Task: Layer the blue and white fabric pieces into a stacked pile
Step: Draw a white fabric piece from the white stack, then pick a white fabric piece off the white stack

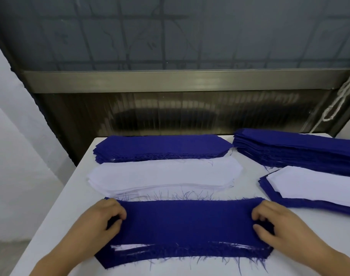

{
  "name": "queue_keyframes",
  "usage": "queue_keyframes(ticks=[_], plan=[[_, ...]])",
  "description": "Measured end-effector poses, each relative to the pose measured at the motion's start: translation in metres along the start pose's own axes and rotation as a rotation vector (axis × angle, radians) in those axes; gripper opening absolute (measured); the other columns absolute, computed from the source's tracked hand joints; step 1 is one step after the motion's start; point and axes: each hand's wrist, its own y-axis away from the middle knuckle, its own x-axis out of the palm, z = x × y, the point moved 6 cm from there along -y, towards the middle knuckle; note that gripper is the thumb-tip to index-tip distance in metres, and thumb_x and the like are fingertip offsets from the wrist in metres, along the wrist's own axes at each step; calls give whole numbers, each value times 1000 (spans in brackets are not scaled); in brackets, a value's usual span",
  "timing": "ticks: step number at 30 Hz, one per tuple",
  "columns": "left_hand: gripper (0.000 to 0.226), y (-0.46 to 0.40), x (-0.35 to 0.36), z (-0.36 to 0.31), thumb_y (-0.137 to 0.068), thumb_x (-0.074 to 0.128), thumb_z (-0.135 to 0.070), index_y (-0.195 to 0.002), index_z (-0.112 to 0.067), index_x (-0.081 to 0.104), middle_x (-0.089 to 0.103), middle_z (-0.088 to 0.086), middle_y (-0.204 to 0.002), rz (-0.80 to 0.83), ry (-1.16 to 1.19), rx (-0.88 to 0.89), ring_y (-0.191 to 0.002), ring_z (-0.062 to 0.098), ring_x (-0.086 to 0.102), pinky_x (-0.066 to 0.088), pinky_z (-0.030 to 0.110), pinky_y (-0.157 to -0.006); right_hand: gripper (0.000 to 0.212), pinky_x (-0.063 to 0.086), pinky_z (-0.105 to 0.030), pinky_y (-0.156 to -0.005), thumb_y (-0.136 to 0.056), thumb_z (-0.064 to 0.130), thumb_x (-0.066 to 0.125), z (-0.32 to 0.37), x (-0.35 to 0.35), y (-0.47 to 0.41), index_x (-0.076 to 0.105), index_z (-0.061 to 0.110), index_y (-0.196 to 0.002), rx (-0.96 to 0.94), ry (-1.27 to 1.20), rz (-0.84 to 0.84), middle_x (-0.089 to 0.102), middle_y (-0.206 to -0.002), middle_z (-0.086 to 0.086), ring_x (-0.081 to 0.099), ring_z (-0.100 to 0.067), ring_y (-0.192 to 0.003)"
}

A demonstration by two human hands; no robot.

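A white table (50,226) filled the lower half of the frame, its far edge against a dark ribbed panel (170,114) under a metal rail (170,80), with frosted, gridded glass (170,32) across the top. A white wall (14,156) stood at the left, and a pale cord (337,104) hung at the upper right.

At bottom centre lay the blue piece (188,222), its long axis running left to right across the frame, frayed threads along both long edges. White fabric (128,247) peeked out beneath its near edge, above another blue layer. The left hand (102,218) gripped its left end, fingers curled onto the cloth; the right hand (275,222) did the same at the right end.

Just beyond it sat a white stack (162,176), and behind that a blue stack (162,146), both lying the same way. At the right, a taller blue pile (293,148) slanted toward the lower right, and near it a white piece (313,184) rested on blue ones (273,195), angled likewise.
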Motion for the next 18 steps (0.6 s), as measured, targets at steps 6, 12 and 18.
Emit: queue_keyframes(ticks=[6, 12, 18], plan=[[29, -27, -2, -3, -82, 65, -13, -73, -40, 55, 56, -22, -81, -21, -94, -13, -81, -2, 51, 43, 16, -71, 19, 40, -18, -55, -85, 25, 58, -14, -12, -29, 48, 32, -71, 158, 164, 48, 50, -67, 14, 48, -6, -61], [11, -97, -5, -36, -90, 62, -29, -100, -32, 66, 57, -20, -103, -200, -135, 37, -94, 1, 52, 41, 14, -84, 6, 49, -23, -72, -93, 26, 56, 6, -12, -101, 60, 27, -90, 75, -13, -97, 55, -90, 15, 54, -4, -82], [20, -177, -2, -50, -94, 58, -22, -112, -22, 64, 60, -8, -114, -272, -41, 18, -100, 9, 53, 43, 20, -86, 15, 45, -18, -84, -96, 25, 56, 23, -6, -186, 60, 25, -111, 0, -82, -204, 51, -108, 15, 50, -5, -98]])
